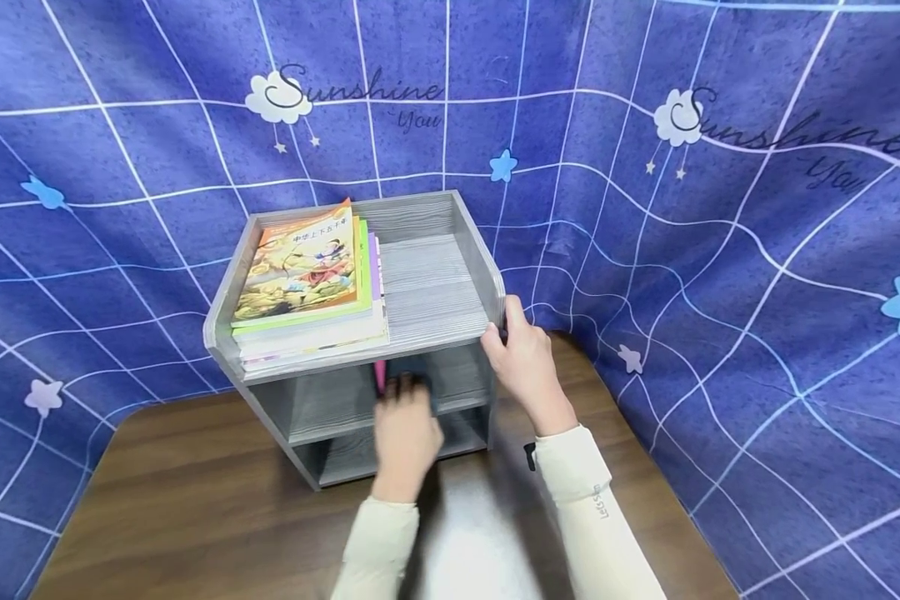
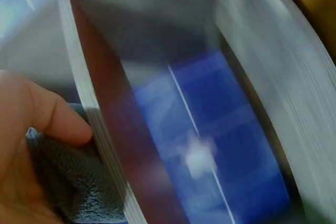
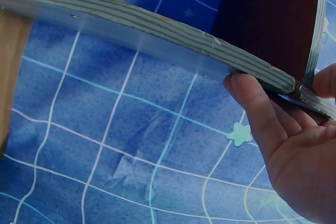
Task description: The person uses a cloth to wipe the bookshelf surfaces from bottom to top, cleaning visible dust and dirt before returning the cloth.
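Note:
A small grey wood-grain shelf unit (image 1: 427, 287) stands on the wooden table. My left hand (image 1: 405, 425), blurred, reaches into its middle compartment, and the fingertips blend into the shade there. In the left wrist view that hand holds a dark grey fuzzy cloth (image 2: 79, 182), bunched beside a shelf board's edge (image 2: 97, 114). A narrow pink strip (image 1: 380, 375) shows just behind the fingers. My right hand (image 1: 525, 354) grips the front corner of the unit's right side panel; the right wrist view has its fingers (image 3: 252, 98) under the board's edge.
Several books (image 1: 300, 275) lie stacked on the left of the top shelf. A small black object (image 1: 530, 456) is by the right sleeve on the wooden table (image 1: 195, 492). Blue patterned fabric (image 1: 600, 208) hangs behind and along the sides.

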